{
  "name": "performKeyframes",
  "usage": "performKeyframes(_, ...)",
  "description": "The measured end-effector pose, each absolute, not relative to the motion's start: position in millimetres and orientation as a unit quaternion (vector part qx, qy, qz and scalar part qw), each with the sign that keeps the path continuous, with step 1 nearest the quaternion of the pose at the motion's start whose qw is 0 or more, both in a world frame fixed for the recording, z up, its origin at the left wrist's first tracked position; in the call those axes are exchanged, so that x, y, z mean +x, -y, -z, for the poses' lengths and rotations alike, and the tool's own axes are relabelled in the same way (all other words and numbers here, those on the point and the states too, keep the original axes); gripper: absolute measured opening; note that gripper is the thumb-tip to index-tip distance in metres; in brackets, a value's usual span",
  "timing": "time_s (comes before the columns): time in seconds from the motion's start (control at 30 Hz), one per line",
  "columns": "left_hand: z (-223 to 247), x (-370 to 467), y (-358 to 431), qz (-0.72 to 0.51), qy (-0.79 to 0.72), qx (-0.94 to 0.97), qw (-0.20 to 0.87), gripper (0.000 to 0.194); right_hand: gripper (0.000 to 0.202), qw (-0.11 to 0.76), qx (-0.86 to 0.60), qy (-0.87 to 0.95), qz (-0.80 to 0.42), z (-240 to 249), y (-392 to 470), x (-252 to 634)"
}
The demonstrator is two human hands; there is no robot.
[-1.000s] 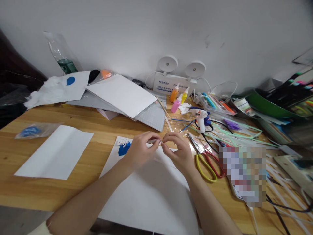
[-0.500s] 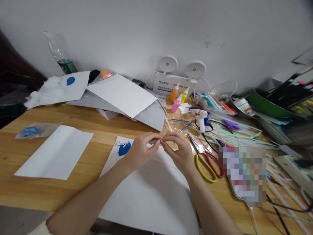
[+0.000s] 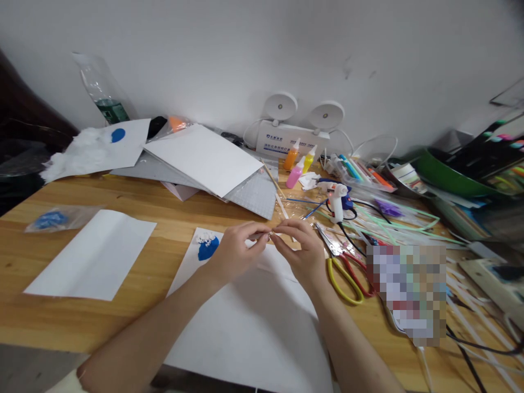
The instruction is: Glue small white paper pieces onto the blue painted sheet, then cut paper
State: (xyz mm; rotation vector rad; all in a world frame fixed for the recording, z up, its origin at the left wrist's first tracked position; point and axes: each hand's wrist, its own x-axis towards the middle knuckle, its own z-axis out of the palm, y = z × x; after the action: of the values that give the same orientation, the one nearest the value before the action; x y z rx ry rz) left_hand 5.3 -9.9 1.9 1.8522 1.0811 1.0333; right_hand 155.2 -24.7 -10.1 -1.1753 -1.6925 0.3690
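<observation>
Both my hands meet fingertip to fingertip above a large white sheet (image 3: 254, 333). The fingers of my left hand (image 3: 237, 248) are pinched together around something tiny and whitish that I cannot make out. My right hand (image 3: 301, 248) has its thumb and fingertips closed at the same small spot, touching or almost touching the left fingertips. Just left of my left hand, a blue patch (image 3: 208, 249) lies on the sheet's far corner, with small white bits (image 3: 206, 238) clustered along its upper edge.
Red-and-yellow-handled scissors (image 3: 346, 273) lie right of my right hand, with a white glue gun (image 3: 336, 199) beyond. A folded white paper (image 3: 92, 256) rests at left. Small paint bottles (image 3: 295, 172) stand behind. A blurred-out phone (image 3: 405, 295) and strips lie at right.
My right fingers have shifted very slightly at the pinch point. Everything else looks the same.
</observation>
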Motion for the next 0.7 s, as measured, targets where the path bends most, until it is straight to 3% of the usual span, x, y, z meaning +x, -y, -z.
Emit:
performKeyframes(0.37, 0.1, 7.0, 9.3, -0.41, -0.43, 0.671, 0.444, 0.017, 0.015, 0.52, -0.452, 0.724, -0.023, 15.8, 22.6, 153.1)
performKeyframes(0.7, -2.1, 6.6, 8.7, -0.409, -0.441, 0.684, 0.412, 0.01, 0.007, 0.507, -0.48, 0.707, -0.117, 7.5, 26.2, 150.7)
